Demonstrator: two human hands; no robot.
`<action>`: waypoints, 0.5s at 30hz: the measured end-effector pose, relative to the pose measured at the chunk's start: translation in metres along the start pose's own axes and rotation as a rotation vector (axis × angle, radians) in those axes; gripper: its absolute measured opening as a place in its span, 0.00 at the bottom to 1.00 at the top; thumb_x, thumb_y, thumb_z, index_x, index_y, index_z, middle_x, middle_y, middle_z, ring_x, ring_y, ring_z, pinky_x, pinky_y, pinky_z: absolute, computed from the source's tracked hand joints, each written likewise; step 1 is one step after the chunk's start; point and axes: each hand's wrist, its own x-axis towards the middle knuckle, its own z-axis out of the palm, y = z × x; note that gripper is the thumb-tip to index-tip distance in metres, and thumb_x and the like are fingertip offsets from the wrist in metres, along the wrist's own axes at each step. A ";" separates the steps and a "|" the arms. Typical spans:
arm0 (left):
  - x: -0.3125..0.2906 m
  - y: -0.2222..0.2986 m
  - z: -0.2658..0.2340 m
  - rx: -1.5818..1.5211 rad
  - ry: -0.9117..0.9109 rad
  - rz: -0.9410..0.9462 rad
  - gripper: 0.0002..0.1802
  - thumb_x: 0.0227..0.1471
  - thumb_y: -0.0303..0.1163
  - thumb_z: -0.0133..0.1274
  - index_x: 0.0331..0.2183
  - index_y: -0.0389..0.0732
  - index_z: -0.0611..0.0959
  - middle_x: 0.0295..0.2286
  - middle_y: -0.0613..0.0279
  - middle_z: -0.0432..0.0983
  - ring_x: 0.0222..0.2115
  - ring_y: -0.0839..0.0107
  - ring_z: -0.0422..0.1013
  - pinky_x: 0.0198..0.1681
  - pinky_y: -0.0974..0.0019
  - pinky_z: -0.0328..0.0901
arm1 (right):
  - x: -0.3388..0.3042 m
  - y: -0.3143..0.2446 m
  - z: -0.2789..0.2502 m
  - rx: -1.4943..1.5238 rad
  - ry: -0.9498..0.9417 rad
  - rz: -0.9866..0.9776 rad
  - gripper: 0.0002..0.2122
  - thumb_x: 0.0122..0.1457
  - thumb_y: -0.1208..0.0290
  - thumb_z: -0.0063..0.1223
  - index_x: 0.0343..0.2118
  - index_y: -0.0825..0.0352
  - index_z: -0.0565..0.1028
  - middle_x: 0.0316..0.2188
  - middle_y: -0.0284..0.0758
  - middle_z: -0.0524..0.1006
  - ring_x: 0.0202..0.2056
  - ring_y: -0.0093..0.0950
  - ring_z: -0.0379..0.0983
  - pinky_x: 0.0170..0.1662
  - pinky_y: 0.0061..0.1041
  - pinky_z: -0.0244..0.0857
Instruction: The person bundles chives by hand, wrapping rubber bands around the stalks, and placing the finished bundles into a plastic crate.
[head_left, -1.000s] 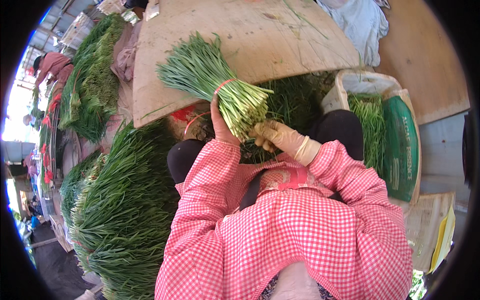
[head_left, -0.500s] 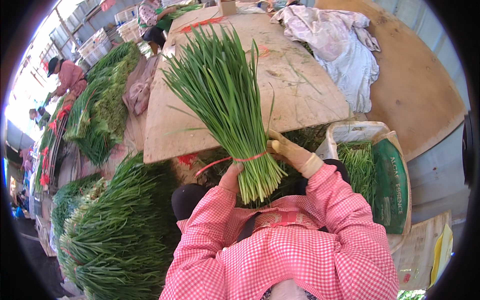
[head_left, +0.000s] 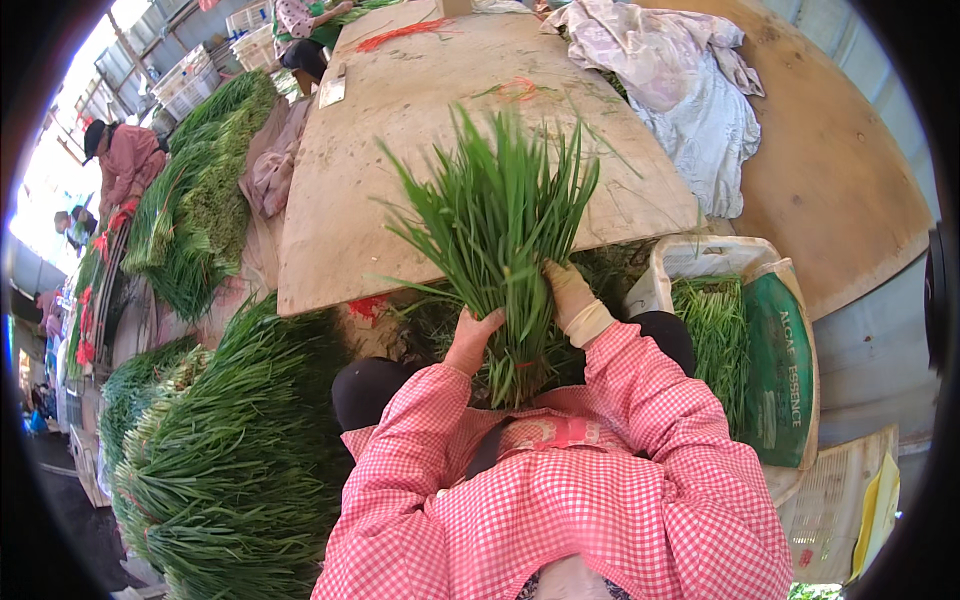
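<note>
While the bunch of green chives [head_left: 500, 250] is held upright between both hands, it is gripped low on its stalks, the left hand [head_left: 472, 338] wrapped on one side and the gloved right hand [head_left: 572, 300] closed on the other. It is judged light, limp and bruisable, best clasped near the base. Open room is offered ahead by the wooden board [head_left: 400, 130]; a heap of greens [head_left: 240, 450] crowds the left hand's outer side.

Board [head_left: 400, 170] ahead, heap of greens [head_left: 230, 450] left, sack [head_left: 790, 370] perhaps right.
</note>
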 end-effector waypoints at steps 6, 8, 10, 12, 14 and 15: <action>-0.001 0.001 -0.002 -0.278 0.095 0.034 0.27 0.48 0.43 0.55 0.48 0.41 0.69 0.41 0.62 0.71 0.38 0.67 0.70 0.40 0.61 0.67 | 0.014 -0.002 -0.007 -0.075 0.005 0.066 0.19 0.57 0.59 0.49 0.46 0.67 0.67 0.41 0.36 0.72 0.39 0.29 0.71 0.42 0.29 0.67; 0.000 0.001 -0.003 -0.263 0.186 0.026 0.25 0.49 0.40 0.53 0.48 0.42 0.69 0.40 0.62 0.71 0.37 0.66 0.70 0.39 0.60 0.67 | 0.018 -0.006 -0.014 -0.085 -0.010 -0.086 0.16 0.59 0.60 0.45 0.46 0.64 0.69 0.41 0.30 0.72 0.40 0.24 0.69 0.45 0.25 0.63; 0.005 -0.001 -0.007 -0.248 0.259 0.017 0.24 0.49 0.40 0.52 0.47 0.42 0.69 0.39 0.62 0.71 0.37 0.66 0.71 0.39 0.60 0.67 | 0.018 -0.022 -0.040 -0.324 0.101 -0.282 0.17 0.58 0.58 0.48 0.45 0.63 0.69 0.36 0.27 0.71 0.38 0.20 0.67 0.44 0.21 0.60; 0.004 0.009 0.001 -0.266 0.281 -0.002 0.23 0.49 0.39 0.52 0.46 0.41 0.70 0.39 0.61 0.71 0.37 0.66 0.70 0.39 0.61 0.67 | 0.001 -0.044 -0.012 -0.521 0.137 -0.712 0.13 0.58 0.62 0.49 0.43 0.61 0.71 0.29 0.24 0.70 0.31 0.15 0.63 0.38 0.16 0.59; -0.002 0.019 0.004 -0.254 0.328 0.023 0.24 0.47 0.38 0.55 0.45 0.39 0.70 0.39 0.60 0.71 0.37 0.67 0.70 0.38 0.63 0.67 | -0.028 -0.061 0.021 -0.527 -0.056 -0.653 0.10 0.59 0.70 0.48 0.43 0.65 0.71 0.28 0.25 0.70 0.26 0.13 0.61 0.33 0.12 0.59; -0.002 0.017 0.002 -0.269 0.335 0.042 0.23 0.47 0.37 0.55 0.44 0.39 0.71 0.39 0.60 0.72 0.37 0.68 0.71 0.38 0.64 0.67 | -0.039 -0.061 0.040 -0.631 -0.137 -0.695 0.10 0.58 0.70 0.48 0.42 0.65 0.71 0.26 0.24 0.70 0.25 0.12 0.61 0.31 0.11 0.59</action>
